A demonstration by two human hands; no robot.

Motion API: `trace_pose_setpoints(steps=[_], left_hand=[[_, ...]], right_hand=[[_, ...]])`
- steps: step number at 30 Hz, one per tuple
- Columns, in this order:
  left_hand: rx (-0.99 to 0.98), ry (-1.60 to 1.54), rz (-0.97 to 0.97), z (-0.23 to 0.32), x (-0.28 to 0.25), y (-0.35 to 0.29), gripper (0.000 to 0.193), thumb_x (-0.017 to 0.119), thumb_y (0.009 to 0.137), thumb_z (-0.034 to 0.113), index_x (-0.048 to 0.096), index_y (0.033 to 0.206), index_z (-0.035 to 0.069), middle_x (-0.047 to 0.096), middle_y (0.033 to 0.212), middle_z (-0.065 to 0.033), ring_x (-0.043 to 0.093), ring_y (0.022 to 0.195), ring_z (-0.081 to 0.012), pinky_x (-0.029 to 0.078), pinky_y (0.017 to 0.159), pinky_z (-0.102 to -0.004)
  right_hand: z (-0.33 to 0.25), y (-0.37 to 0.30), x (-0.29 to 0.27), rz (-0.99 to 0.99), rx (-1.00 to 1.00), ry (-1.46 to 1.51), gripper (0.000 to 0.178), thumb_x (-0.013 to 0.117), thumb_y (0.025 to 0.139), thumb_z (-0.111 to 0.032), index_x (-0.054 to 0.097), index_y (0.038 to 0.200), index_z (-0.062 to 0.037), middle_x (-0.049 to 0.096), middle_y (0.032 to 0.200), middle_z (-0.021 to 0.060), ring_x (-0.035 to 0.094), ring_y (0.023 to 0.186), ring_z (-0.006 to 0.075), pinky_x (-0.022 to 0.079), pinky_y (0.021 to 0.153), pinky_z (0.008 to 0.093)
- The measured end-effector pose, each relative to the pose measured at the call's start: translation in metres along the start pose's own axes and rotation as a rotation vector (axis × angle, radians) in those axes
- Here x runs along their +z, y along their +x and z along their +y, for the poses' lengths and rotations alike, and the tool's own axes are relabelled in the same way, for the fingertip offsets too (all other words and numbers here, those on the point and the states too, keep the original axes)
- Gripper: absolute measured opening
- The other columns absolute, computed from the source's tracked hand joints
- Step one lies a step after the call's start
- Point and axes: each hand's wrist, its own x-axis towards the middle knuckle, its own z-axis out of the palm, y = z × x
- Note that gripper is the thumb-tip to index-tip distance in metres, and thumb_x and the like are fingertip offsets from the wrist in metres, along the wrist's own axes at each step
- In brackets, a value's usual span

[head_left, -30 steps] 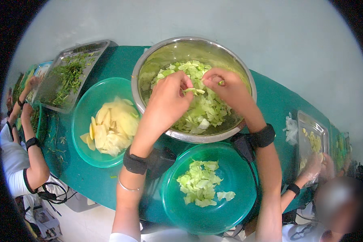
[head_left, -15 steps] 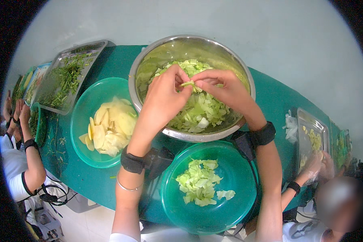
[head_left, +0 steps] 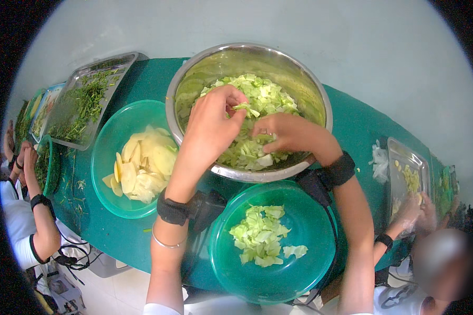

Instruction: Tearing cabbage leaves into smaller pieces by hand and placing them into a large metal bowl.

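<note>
My left hand [head_left: 213,119] is over the left part of a large steel bowl [head_left: 299,71], pinching a small torn cabbage piece [head_left: 248,109] between thumb and fingertips. Chopped pale-green cabbage [head_left: 265,94] fills the bottom of that bowl. Low inside the bowl, just above the cabbage, my right hand [head_left: 294,134] has its fingers bent and apart from the thumb, with nothing seen held. Nearer me, between my forearms, a green plastic basin [head_left: 305,278] contains a small heap of torn cabbage leaves [head_left: 260,234] and one loose piece beside it.
Left of the steel bowl, a green basin [head_left: 110,184] holds sliced potato [head_left: 142,163]. Beyond it lies a metal tray [head_left: 127,63] of chopped greens. Co-workers' hands [head_left: 29,157] are at the far left; others [head_left: 412,212] work by a right-hand tray [head_left: 423,163]. A plastic bag [head_left: 380,164] lies beside it.
My right hand has let go of the cabbage piece and moved down and right, toward the chopped cabbage. My left hand stays nearly in place, still pinching the piece.
</note>
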Motion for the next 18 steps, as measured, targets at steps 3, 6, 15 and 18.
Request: trace_pose_setpoints(steps=[3, 6, 15, 18], left_hand=[[0.005, 0.013, -0.002, 0.000, -0.001, -0.001, 0.015, 0.067, 0.083, 0.004, 0.066, 0.097, -0.001, 0.071, 0.094, -0.0175, 0.070, 0.088, -0.0313, 0.054, 0.078, -0.0393], [-0.010, 0.003, -0.025, 0.003, 0.000, -0.001, 0.015, 0.067, 0.083, 0.002, 0.067, 0.097, -0.001, 0.072, 0.094, -0.0177, 0.071, 0.091, -0.0312, 0.054, 0.079, -0.0395], [-0.041, 0.020, -0.137, 0.006, -0.003, -0.001, 0.013, 0.068, 0.082, 0.002, 0.068, 0.095, -0.001, 0.072, 0.093, -0.0182, 0.070, 0.092, -0.0315, 0.053, 0.083, -0.0392], [-0.013, -0.005, -0.132, 0.001, -0.001, -0.001, 0.014, 0.070, 0.081, 0.002, 0.068, 0.094, 0.000, 0.071, 0.094, -0.0176, 0.069, 0.093, -0.0324, 0.052, 0.084, -0.0396]], right_hand=[[-0.006, 0.002, -0.007, -0.081, 0.126, -0.042, 0.026, 0.072, 0.084, -0.023, 0.071, 0.104, -0.0053, 0.067, 0.089, 0.0137, 0.065, 0.087, 0.0279, 0.051, 0.080, 0.0410], [-0.002, 0.001, -0.003, 0.138, 0.157, -0.031, 0.021, 0.072, 0.085, -0.021, 0.072, 0.100, -0.0066, 0.068, 0.088, 0.0129, 0.066, 0.086, 0.0273, 0.052, 0.079, 0.0404], [-0.006, 0.010, -0.008, 0.613, -0.078, 0.018, 0.015, 0.073, 0.084, -0.014, 0.073, 0.095, -0.0050, 0.072, 0.088, 0.0125, 0.071, 0.078, 0.0259, 0.056, 0.072, 0.0375], [-0.015, 0.010, -0.012, 0.605, -0.031, 0.121, 0.013, 0.072, 0.085, -0.009, 0.072, 0.096, -0.0027, 0.072, 0.089, 0.0103, 0.070, 0.077, 0.0203, 0.056, 0.071, 0.0338]])
